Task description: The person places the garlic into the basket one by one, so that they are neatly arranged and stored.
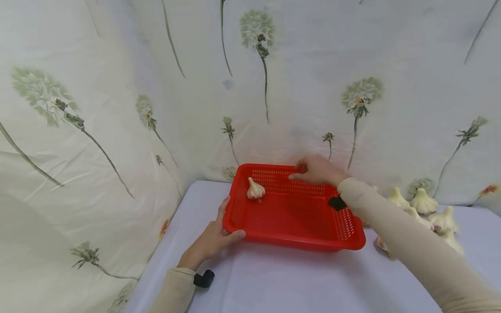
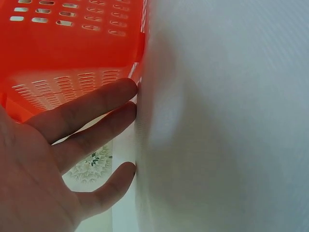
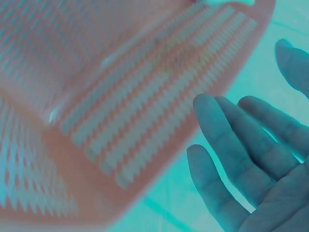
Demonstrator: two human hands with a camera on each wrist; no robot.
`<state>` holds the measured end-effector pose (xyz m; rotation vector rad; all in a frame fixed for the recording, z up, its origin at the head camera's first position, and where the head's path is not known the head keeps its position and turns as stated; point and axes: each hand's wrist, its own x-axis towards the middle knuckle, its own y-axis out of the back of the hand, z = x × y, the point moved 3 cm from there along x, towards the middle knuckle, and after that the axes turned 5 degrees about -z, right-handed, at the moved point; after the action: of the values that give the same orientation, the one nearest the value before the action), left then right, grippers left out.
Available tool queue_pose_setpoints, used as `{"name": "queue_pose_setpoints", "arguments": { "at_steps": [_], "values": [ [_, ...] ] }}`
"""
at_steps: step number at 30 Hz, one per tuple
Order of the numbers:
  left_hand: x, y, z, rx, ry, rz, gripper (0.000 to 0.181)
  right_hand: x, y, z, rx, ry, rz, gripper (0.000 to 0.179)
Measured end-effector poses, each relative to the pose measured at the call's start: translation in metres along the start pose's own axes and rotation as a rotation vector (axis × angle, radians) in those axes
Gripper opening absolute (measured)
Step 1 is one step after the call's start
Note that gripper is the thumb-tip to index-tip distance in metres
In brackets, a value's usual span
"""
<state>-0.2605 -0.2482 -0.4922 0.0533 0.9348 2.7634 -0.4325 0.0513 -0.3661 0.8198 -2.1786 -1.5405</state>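
Observation:
A red plastic basket (image 1: 289, 241) with slotted walls sits on the cloth-covered table. One whole garlic bulb (image 1: 256, 190) stands in it near the back left, stem upward. My left hand (image 1: 213, 237) rests at the basket's front-left corner, thumb against the front rim and a finger along the left side. In the left wrist view, three straight fingers (image 2: 104, 107) spread beside the basket's outer wall, tips at the table. My right hand (image 1: 318, 169) hovers by the back rim. Its loosely bent fingers (image 3: 217, 130) hold nothing in the oddly tinted right wrist view.
Several more garlic bulbs (image 1: 424, 202) lie in a group on the right of the table, partly hidden behind my right sleeve (image 1: 411, 243). A flower-patterned cloth (image 1: 297, 87) hangs close behind the table and along its left side.

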Motion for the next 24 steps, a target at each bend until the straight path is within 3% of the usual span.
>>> {"name": "queue_pose_setpoints", "arguments": {
  "at_steps": [5, 10, 24],
  "values": [
    [-0.001, 0.0, 0.003, 0.009, 0.001, 0.018, 0.103, -0.035, 0.027, 0.008, -0.082, -0.016, 0.011, 0.045],
    [-0.002, -0.001, 0.005, 0.004, 0.009, 0.023, 0.102, -0.069, 0.038, 0.017, -0.17, -0.045, 0.012, 0.041],
    [-0.004, -0.005, 0.006, -0.031, 0.022, 0.035, 0.102, -0.167, 0.033, 0.056, -0.196, -0.132, -0.007, 0.038]
  ]
}}
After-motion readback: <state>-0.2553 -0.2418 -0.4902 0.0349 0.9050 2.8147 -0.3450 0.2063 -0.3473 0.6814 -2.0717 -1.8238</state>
